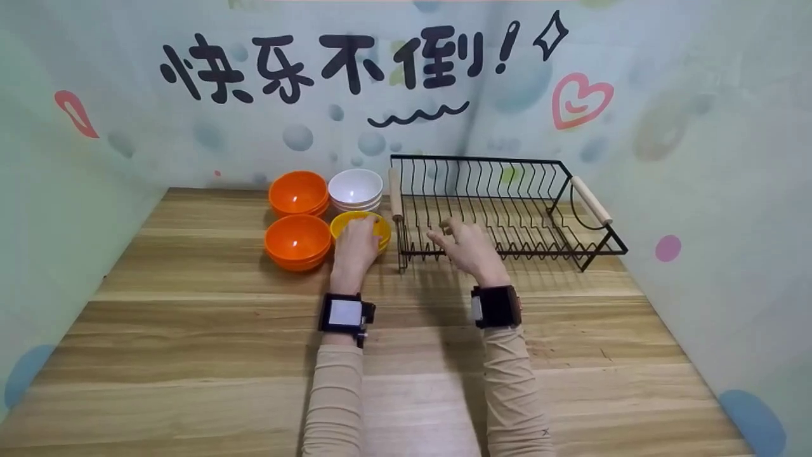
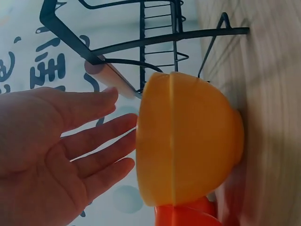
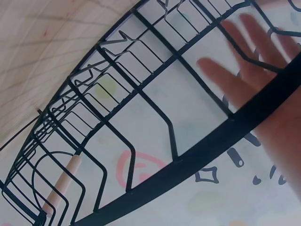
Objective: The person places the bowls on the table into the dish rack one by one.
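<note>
Yellow plastic fills my left wrist view: the yellow bowl (image 2: pixel 188 146) is smooth and round-bellied, with a seam line down its side and a small foot on the wooden table (image 2: pixel 277 70). There my left hand (image 2: pixel 51 155) is spread, fingers straight and relaxed, their tips at the bowl's rim, grasping nothing. The head view hides that contact, since the hand (image 1: pixel 355 244) covers most of the bowl (image 1: pixel 361 227). It does show the bowl's place, just left of the black wire dish rack (image 1: pixel 501 209), in a square of four bowl groups. I count two orange stacks (image 1: pixel 297 240), one white stack (image 1: pixel 355 188) and the yellow bowl.

My right hand (image 1: pixel 466 244) hangs loose and released at the rack's front edge. The right wrist view looks up through the thin, zigzagged bars (image 3: pixel 155 117) and shows the fingers (image 3: pixel 244 61) straight and apart, blurred. The rack has two pale wooden handles (image 1: pixel 591 200), one on each end.
</note>
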The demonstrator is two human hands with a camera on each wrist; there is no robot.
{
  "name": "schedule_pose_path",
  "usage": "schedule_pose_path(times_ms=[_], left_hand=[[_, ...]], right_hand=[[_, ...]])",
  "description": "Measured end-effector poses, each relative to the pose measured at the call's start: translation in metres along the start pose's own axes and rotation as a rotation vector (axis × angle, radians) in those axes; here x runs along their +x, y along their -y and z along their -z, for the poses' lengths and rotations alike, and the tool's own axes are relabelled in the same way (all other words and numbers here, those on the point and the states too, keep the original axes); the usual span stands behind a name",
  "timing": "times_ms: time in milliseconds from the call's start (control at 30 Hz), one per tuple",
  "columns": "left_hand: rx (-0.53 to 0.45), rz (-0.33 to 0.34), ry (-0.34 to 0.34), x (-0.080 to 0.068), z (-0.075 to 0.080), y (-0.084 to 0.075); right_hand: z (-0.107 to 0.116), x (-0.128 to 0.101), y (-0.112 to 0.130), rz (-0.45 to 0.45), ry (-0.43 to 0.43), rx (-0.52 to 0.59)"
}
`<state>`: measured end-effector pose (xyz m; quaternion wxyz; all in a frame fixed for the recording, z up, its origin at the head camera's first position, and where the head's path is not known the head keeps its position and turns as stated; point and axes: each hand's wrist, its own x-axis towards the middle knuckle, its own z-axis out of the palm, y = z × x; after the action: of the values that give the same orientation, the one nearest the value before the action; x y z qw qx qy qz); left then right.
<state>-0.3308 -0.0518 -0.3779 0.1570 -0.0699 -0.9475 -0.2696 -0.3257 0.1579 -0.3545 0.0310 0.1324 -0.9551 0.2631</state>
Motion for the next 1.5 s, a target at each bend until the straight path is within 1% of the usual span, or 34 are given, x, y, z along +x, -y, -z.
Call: schedule_pose_path(times_ms=[200,300,367,500,600,733,933,1233,1433,1500], left_hand=[[0.021,-0.002,0.109,-0.0024,-0.005,0.0048],[0.041,-0.015,0.145,-0.0033,-0.0066,0.0059],[0.047,-0.017,0.155,-0.0034,-0.0068,0.006],[0.069,-0.016,0.139,-0.0024,-0.0069,0.0068],[0.088,-0.025,0.123,-0.0012,-0.0068,0.0078],[0.081,-0.023,0.13,0.0003,-0.0061,0.0084],[0.101,-0.034,0.137,0.0012,-0.0048,0.0083],[0.095,-0.03,0.08,-0.0004,-0.0027,0.0086],[0.076,-0.029,0.015,-0.0013,-0.0033,0.0082],[0.07,-0.018,0.014,-0.0014,-0.0026,0.0073]], right_hand=[[0.0008,-0.0012,0.0017,0.1,0.008,-0.045],[0.0018,-0.002,0.0019,0.122,0.007,-0.044],[0.0026,-0.0026,0.0019,0.13,0.011,-0.031],[0.0041,-0.0034,0.0023,0.142,0.025,-0.019],[0.0044,-0.0037,0.0026,0.143,0.026,-0.038],[0.0033,-0.0028,0.0023,0.155,0.032,-0.048],[0.0018,-0.0016,0.002,0.166,0.069,-0.004],[0.0013,-0.0011,0.0037,0.18,0.081,-0.006],[0.0009,-0.0013,0.004,0.205,0.071,-0.014],[0.0005,-0.0012,0.0041,0.199,0.074,-0.009]])
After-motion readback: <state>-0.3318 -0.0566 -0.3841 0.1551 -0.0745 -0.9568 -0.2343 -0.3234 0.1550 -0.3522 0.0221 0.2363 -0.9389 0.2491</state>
